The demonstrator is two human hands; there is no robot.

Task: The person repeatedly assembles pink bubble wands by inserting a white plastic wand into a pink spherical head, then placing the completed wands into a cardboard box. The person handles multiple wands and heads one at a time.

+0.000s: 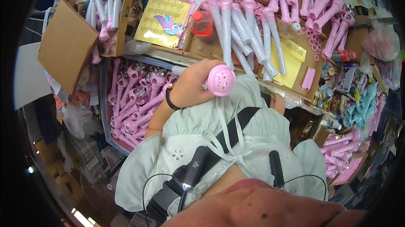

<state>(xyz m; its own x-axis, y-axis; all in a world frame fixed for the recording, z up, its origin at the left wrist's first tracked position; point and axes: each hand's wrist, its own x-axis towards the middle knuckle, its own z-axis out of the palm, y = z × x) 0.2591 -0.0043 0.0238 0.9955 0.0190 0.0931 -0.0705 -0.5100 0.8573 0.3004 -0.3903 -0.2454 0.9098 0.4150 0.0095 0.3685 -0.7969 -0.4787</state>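
Note:
Over my lap, my left hand (195,84) is closed around a pink plastic piece. Its round end (222,80), dotted with small star and moon cutouts, faces up toward me, while the rest is hidden by the hand. Just beyond it, several pale translucent tubes with pink heads (249,37) lie in a cardboard tray (198,54). My right hand (277,103) hangs low by the tray's near edge, mostly hidden behind the dress. Only a small part of it shows, so its grip is unclear.
A blue-edged bin of pink plastic handles (137,100) stands to the left. A red-capped bottle (202,24) and yellow printed cards (162,16) sit in the tray. Pink rings (314,43) and wands (327,8) lie farther right. A cardboard flap (67,45) juts out at left.

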